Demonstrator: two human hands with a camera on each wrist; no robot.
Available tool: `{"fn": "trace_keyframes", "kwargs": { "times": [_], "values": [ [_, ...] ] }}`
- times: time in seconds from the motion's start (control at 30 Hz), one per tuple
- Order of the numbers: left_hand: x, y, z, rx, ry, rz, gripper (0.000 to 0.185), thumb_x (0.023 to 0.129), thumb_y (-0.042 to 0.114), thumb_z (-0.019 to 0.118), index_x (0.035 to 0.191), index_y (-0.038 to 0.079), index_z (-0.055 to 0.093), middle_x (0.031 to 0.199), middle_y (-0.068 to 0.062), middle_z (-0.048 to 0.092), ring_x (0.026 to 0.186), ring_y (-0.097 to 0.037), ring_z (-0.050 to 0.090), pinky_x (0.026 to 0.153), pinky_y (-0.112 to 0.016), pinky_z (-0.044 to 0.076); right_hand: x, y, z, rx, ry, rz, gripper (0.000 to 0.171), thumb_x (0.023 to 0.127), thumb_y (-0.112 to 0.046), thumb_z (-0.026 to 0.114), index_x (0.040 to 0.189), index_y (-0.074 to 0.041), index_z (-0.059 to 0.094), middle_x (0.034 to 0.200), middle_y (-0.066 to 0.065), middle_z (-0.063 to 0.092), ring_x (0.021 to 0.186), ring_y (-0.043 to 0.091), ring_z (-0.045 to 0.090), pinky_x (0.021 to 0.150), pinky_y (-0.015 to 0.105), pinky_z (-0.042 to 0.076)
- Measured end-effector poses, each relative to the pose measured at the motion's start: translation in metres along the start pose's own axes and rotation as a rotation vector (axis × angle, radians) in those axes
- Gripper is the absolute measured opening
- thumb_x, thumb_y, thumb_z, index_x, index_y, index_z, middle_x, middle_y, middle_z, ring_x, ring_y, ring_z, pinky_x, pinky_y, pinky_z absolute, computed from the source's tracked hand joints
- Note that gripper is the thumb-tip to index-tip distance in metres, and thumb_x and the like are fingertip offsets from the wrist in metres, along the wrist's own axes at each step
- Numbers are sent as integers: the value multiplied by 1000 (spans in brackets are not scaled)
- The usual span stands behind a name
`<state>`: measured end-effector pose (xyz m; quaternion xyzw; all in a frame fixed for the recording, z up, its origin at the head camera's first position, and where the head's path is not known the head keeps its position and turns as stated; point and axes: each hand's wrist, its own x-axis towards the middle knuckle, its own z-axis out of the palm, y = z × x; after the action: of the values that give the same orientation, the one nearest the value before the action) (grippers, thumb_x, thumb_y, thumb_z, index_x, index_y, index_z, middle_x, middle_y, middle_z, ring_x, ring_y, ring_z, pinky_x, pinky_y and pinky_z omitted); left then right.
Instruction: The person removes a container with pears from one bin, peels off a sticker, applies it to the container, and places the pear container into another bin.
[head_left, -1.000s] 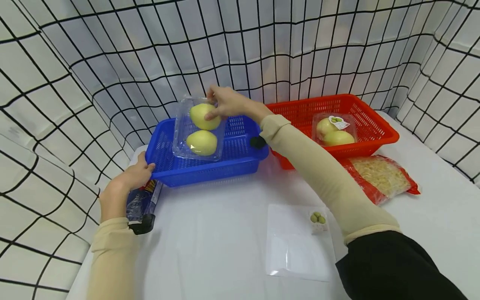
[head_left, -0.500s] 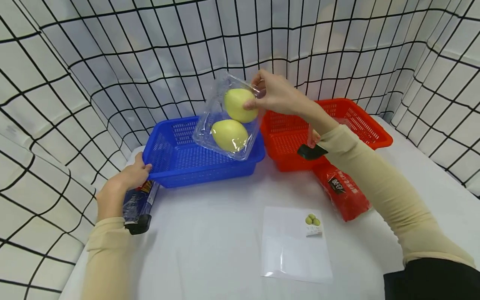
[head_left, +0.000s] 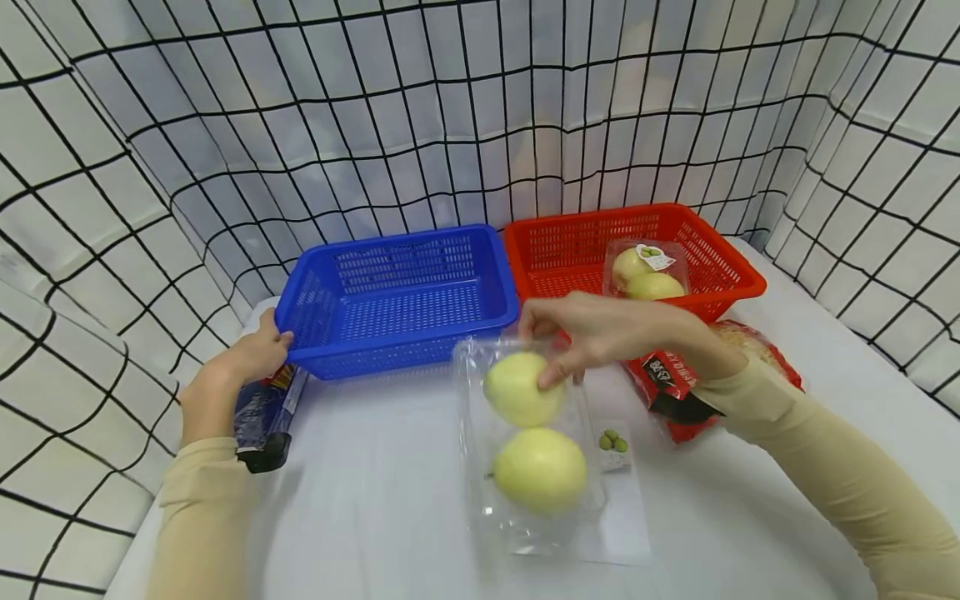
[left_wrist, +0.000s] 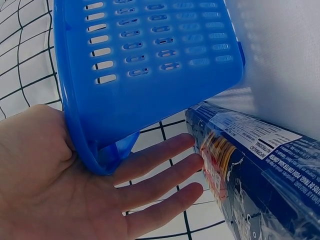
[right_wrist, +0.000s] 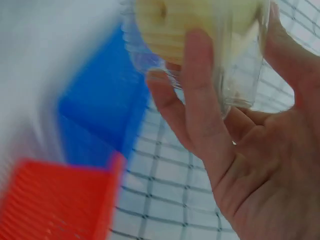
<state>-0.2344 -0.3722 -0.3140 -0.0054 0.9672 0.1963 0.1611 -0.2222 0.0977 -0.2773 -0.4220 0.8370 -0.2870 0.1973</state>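
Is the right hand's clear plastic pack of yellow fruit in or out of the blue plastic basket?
Out: the right hand holds the pack in front of the basket.

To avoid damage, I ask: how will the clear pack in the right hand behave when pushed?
The clear pack will likely flex; its walls look thin. Two yellow fruits inside probably make it fairly heavy. Its shiny plastic may slide.

A clear plastic box, slightly blurred, is holding two smooth, pale-yellow, rounded fruits, one behind the other. It is being held near the front right corner of a blue, perforated, rectangular basket, which is sitting upright.
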Motion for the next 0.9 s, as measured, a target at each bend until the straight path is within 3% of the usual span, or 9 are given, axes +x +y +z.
{"fn": "trace_keyframes", "kwargs": {
  "times": [0.07,0.1,0.17,0.23,0.33,0.47,0.67,0.73,0.9],
  "values": [
    [-1,-1,-2,16,-2,-7,69,111,24,13,149,-16,-28,128,-48,47,115,-57,50,106,-72,36,-1,4,19,48,-88,26,51,86,-44,81,119,-18,53,127,6,70,94,17,72,68,38,65],
    [0,-2,-3,18,-4,-10,69,111,25,13,148,-16,-29,117,-44,50,110,-53,52,103,-70,37,-1,6,27,48,-111,35,51,86,-45,81,119,-18,53,129,7,69,98,16,71,67,36,65],
    [0,-2,-3,13,3,-1,68,111,24,12,149,-16,-28,118,-46,49,111,-54,51,103,-70,36,-1,11,40,47,-139,54,51,85,-47,81,118,-20,53,132,9,67,105,15,70,66,36,65],
    [1,-2,-2,0,5,7,68,111,23,13,149,-16,-27,121,-48,47,114,-55,49,103,-69,36,-1,15,49,21,-142,57,49,85,-48,80,116,-23,53,132,7,69,110,15,68,74,33,65],
    [0,-1,0,-8,9,18,67,111,22,13,149,-17,-25,136,-53,38,120,-58,46,106,-70,35,-1,21,55,-14,-147,52,47,85,-51,79,115,-25,54,124,2,70,99,16,71,77,30,62],
    [2,0,1,-9,5,10,68,111,24,14,150,-15,-27,139,-52,36,124,-60,45,108,-72,34,-2,28,57,-23,-149,38,47,87,-52,77,118,-24,54,118,-2,69,91,17,71,83,33,61],
    [3,-1,1,-26,-9,-15,69,111,27,12,150,-10,-32,145,-53,29,136,-67,33,111,-76,28,-3,38,60,10,-154,30,46,91,-51,72,124,-26,52,137,-2,65,132,19,61,115,43,48],
    [2,-1,1,-32,-18,-18,69,111,28,11,150,-9,-33,152,-53,15,141,-71,19,113,-79,22,-2,41,61,24,-167,31,46,92,-51,71,126,-26,51,138,-4,65,133,17,61,116,43,48],
    [1,1,0,-68,-25,4,75,112,36,12,150,-10,-33,155,-52,0,145,-70,4,116,-80,13,3,47,66,21,-216,-10,44,99,-46,65,133,-20,53,132,-7,68,124,12,64,109,37,52]
  ]
}}
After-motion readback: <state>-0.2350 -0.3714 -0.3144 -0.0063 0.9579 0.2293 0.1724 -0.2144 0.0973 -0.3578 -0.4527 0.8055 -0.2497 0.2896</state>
